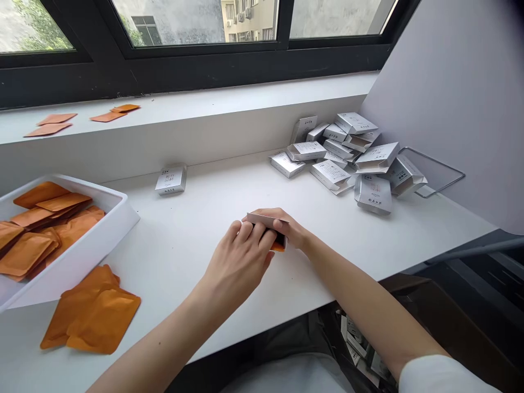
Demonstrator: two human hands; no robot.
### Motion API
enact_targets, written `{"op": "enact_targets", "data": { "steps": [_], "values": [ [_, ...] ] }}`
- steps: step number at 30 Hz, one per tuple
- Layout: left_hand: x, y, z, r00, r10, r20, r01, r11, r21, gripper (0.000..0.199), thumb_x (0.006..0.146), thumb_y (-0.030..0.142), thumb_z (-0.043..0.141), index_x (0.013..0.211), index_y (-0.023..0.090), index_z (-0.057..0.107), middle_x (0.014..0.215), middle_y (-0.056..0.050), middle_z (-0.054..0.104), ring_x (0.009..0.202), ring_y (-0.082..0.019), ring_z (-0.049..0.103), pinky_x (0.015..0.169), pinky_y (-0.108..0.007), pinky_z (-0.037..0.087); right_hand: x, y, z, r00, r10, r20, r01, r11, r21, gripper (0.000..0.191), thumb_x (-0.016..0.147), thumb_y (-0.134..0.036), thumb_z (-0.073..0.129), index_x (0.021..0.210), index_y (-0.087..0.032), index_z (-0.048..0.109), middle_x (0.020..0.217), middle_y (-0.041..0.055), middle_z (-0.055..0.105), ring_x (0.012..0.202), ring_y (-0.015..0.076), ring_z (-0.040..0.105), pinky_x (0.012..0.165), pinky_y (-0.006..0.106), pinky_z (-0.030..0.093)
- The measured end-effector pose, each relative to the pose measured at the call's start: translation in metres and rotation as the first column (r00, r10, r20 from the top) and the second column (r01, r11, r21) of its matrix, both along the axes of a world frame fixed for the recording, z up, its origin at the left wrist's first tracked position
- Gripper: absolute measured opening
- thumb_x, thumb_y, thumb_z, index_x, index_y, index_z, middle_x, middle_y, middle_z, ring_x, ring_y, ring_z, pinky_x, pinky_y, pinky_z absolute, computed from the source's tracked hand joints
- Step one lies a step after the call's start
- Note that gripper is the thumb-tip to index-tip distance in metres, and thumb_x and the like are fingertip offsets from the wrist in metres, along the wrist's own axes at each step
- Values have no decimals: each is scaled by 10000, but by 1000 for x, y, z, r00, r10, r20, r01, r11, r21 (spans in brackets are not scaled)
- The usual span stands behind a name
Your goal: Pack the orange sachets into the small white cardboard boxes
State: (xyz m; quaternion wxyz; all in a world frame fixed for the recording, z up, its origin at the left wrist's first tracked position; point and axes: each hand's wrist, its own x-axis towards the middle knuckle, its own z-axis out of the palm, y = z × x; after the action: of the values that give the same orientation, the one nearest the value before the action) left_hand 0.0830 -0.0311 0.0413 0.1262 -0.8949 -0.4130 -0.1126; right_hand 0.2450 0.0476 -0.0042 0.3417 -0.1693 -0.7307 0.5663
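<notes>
A small open box [268,220] is between my hands above the middle of the white table, with an orange packet [278,246] showing inside its open end. My right hand [291,226] wraps round the box from behind and the right, thumb on its upper edge. The fingers of my left hand [241,256] are bent over the near side of the box and reach into its opening; their tips are partly hidden.
A white tray [123,215] of orange packets stands at the left, with loose packets [102,319] before it. One closed box [171,180] lies behind. Several silver boxes [374,191] and a wire frame [444,164] are at the right. More packets [108,116] lie on the sill.
</notes>
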Motion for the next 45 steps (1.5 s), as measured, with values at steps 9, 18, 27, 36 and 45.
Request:
{"op": "enact_targets", "data": {
  "steps": [9, 18, 27, 36, 45],
  "values": [
    [-23, 7, 14, 995, -17, 97, 20, 999, -33, 191, 909, 97, 451, 920, 218, 598, 845, 7, 633, 827, -179, 513, 787, -332, 335, 0, 0, 2, 998, -70, -2, 70, 997, -13, 656, 849, -716, 366, 962, -135, 650, 905, 87, 599, 777, 180, 547, 687, 311, 437],
    [-6, 3, 13, 996, 75, 40, -78, 993, 88, 304, 751, -57, 402, 609, 174, 538, 541, -3, 543, 558, -152, 430, 591, -314, 258, -1, 0, -1, 999, -43, -24, 41, 996, -75, 608, 845, -704, 394, 802, -134, 599, 708, 29, 515, 586, 124, 458, 530, 266, 372],
    [0, 16, 21, 999, 25, -38, -28, 996, -87, 294, 727, -45, 434, 584, 175, 567, 475, 4, 492, 490, -135, 405, 584, -312, 269, -2, 2, 2, 999, -41, -35, 42, 999, 12, 560, 883, -651, 383, 632, -162, 493, 650, -1, 433, 554, 106, 393, 511, 261, 308],
    [-2, 16, 27, 997, 74, -17, -75, 995, -68, 296, 805, 12, 456, 672, 182, 659, 719, -37, 593, 674, -166, 520, 640, -323, 348, -2, 2, 0, 998, -60, -36, 58, 997, -59, 542, 881, -638, 414, 642, -158, 492, 622, -18, 405, 527, 93, 376, 478, 243, 287],
    [22, 24, 20, 987, 115, -109, -135, 970, -203, 340, 756, 44, 443, 449, 155, 540, 412, -4, 446, 355, -92, 361, 391, -254, 231, -2, 1, 4, 997, -76, -32, 72, 991, -111, 552, 882, -643, 408, 574, -186, 377, 584, -33, 364, 481, 83, 380, 434, 241, 320]
  ]
}}
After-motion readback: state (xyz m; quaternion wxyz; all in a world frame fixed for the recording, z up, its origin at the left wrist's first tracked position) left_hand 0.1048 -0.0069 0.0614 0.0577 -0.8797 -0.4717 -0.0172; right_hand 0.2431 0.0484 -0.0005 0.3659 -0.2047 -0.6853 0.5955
